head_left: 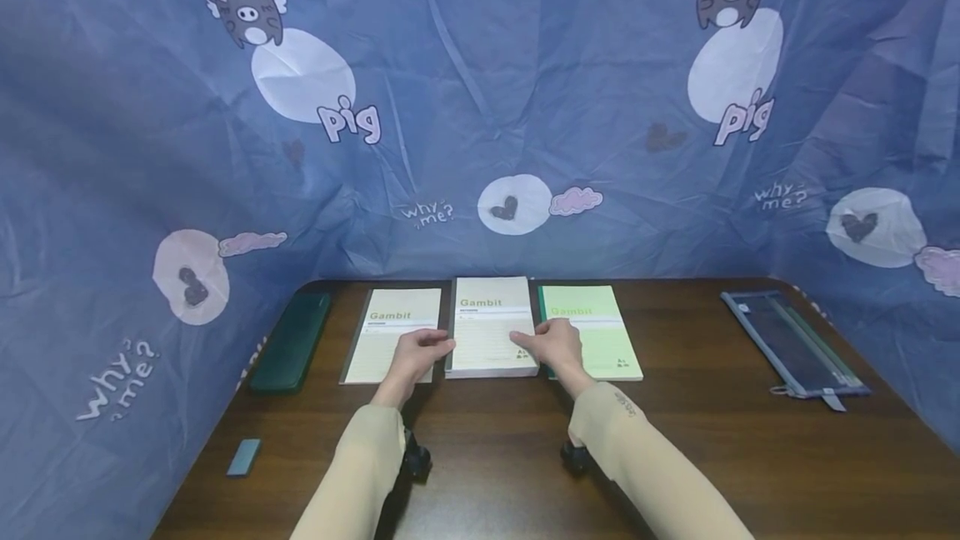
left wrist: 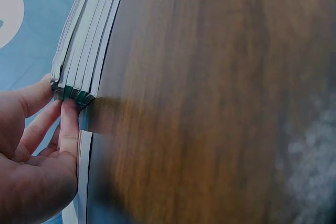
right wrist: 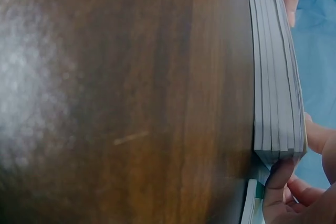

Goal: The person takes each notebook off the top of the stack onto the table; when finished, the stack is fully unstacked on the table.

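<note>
A thick stack of notebooks (head_left: 491, 336) lies between both hands, a cream "Gambit" cover on top. At the stack's left edge, my left hand (head_left: 415, 354) holds the bound side, thumb near the top corner and fingers against the green and dark spines. My right hand (head_left: 558, 347) grips the opposite edge, its thumb over the cover and its other fingers against the side. A cream notebook (head_left: 397, 315) lies partly behind the left hand. Beyond the right hand is a light green notebook (head_left: 603, 336) with a darker green spine.
A dark green case (head_left: 291, 343) lies along the table's left edge, with a small blue block (head_left: 243, 457) nearer the front. A blue-edged mesh zip pouch (head_left: 797, 344) lies at the right. A blue printed curtain (head_left: 480, 107) surrounds the wooden table (head_left: 495, 465).
</note>
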A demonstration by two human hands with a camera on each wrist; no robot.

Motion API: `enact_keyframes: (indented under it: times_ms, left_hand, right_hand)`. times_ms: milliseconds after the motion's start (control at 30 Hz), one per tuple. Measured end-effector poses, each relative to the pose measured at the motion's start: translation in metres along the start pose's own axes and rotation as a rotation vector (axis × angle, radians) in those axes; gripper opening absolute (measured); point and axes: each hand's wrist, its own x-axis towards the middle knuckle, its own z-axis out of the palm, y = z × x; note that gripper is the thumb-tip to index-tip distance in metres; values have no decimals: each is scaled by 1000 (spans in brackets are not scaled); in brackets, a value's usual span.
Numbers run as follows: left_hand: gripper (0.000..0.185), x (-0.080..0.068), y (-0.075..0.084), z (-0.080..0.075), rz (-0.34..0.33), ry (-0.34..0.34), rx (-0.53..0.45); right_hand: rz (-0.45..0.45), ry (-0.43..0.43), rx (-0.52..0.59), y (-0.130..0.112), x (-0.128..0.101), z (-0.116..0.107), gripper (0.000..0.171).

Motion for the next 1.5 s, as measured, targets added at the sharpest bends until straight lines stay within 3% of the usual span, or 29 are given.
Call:
enact_keyframes:
  times_ms: [933,1167,1367,1500]
  left_hand:
    - [35,0,-3,0,11,8,2]
    - [34,-1,-3,0,18,6,0]
    - [35,-1,-3,0,29,2,8]
    - [34,0,-2,-1,22,1,5]
  right_hand:
    - [9,-28,-37,4,7,-5,50]
    - [1,-57,43,13,13,-16,51]
    - [77,-129,192,26,22,-34,61]
    - [103,-145,222,38,29,-55,64]
